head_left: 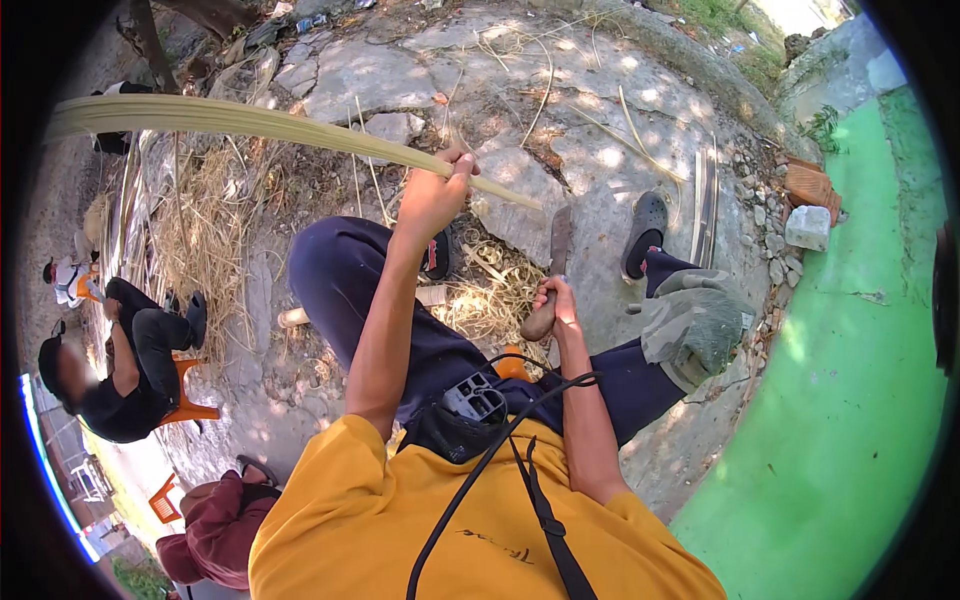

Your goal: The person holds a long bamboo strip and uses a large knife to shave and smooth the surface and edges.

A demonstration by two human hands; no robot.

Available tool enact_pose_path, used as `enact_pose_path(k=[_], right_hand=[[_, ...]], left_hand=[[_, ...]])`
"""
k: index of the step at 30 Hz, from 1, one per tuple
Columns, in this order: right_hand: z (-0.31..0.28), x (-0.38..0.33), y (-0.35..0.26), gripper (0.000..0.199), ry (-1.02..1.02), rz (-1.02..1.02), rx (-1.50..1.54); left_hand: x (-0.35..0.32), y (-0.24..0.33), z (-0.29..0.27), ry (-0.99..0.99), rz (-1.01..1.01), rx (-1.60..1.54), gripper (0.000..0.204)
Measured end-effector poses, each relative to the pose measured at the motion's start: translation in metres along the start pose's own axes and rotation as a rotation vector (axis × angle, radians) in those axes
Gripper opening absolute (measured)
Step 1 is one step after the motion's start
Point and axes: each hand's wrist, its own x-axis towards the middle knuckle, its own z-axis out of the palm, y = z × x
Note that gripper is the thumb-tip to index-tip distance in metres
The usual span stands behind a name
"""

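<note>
My left hand [438, 195], arm stretched forward, is closed round a long pale bamboo strip [250, 122]. The strip runs from the far left, and its narrow end points right past my fingers. My right hand [557, 305] grips a machete [560, 243] by its rounded wooden handle, low between my knees. Its dark blade points away from me, and its tip lies a little below the strip's end, apart from it. Under and beside the blade is a heap of curled bamboo shavings [497, 295]. A camouflage cap [690, 325] rests on my right knee.
A bamboo piece [295, 317] lies by my left leg. Split strips [706, 205] lie beyond my right foot. A green wall [840, 400] and a white block [808, 228] stand at right. One person [120, 385] sits on an orange stool at left; others are behind.
</note>
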Motion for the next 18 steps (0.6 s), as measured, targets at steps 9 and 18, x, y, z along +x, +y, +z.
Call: enact_pose_path(k=[9,18], right_hand=[[-0.009,0.007,0.014,0.015,0.021,0.066,-0.121],[-0.011,0.000,0.014,0.008,0.065,0.067,-0.114]], left_hand=[[-0.015,-0.031,0.004,0.100,-0.040,-0.038,0.032],[-0.017,-0.032,0.016,0.087,-0.080,-0.259,0.034]])
